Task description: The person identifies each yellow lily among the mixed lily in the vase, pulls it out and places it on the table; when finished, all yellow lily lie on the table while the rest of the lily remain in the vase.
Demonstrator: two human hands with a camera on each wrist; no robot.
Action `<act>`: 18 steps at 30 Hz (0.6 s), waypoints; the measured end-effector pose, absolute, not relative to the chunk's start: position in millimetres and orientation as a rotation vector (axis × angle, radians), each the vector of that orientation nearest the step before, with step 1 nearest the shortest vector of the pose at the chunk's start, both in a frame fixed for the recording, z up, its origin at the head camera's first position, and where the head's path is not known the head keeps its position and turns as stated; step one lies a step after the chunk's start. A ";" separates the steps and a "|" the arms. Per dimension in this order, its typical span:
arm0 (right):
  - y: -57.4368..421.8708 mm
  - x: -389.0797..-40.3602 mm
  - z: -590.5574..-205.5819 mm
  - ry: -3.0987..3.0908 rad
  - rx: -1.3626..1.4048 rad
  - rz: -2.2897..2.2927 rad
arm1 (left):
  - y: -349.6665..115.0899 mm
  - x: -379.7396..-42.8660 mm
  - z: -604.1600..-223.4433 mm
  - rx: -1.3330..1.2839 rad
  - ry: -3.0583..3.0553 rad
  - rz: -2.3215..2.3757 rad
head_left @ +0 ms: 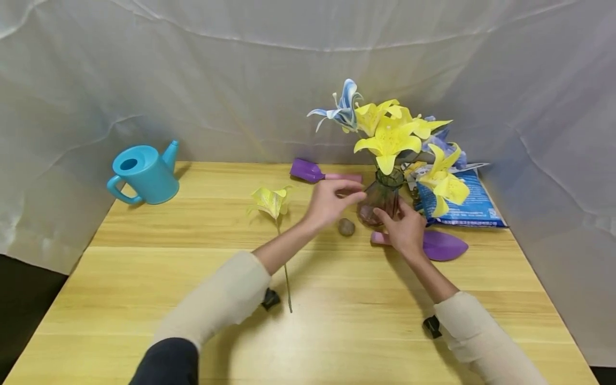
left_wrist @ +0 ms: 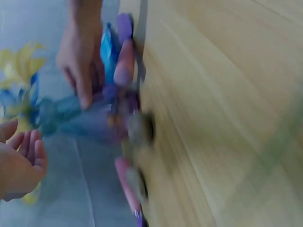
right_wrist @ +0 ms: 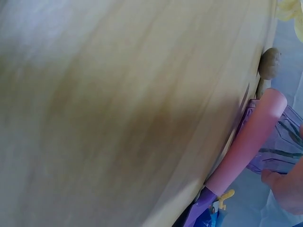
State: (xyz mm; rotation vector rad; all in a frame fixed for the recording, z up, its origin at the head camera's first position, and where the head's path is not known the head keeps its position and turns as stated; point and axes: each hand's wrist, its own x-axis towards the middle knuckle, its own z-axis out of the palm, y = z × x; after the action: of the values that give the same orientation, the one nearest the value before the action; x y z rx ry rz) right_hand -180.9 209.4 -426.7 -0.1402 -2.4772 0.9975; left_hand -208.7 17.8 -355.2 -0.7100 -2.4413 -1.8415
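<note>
Right hand [head_left: 408,229] gripping translucent vase [head_left: 382,198], apparently steadying arranged lilies [head_left: 389,140]; left hand [head_left: 332,202] hovering empty, relaxed; next move probably needing loose lily [head_left: 270,201].

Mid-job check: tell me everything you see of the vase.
The vase is see-through, glass or clear plastic, purplish in its wide body and greenish at its narrow neck. It appears to stand roughly upright on the table, right of centre, toward the back. Yellow flowers and blue flowers rise from it; stems show through its wall. The right grip holds its body; the left grip is close beside, contact unclear.
</note>
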 end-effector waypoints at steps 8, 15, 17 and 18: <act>211.2 -182.9 -425.2 -2.438 -0.086 0.976 | 93.4 -205.2 -357.0 -0.859 -2.329 -1.282; 214.7 -179.6 -426.0 -2.459 -0.029 0.866 | 119.6 -207.6 -358.0 -0.735 -2.309 -1.016; 214.9 -179.7 -427.1 -2.450 -0.029 0.870 | 121.6 -208.1 -358.7 -0.683 -2.341 -0.960; 214.8 -180.0 -427.6 -2.441 -0.031 0.882 | 122.2 -208.6 -359.8 -0.656 -2.361 -0.928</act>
State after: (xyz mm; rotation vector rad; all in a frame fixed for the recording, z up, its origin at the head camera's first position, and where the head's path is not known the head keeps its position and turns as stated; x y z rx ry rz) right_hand -180.0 214.8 -427.6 -0.0311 -2.4405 0.8824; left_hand -208.6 122.2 -359.8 -0.6558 -2.3614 -0.9283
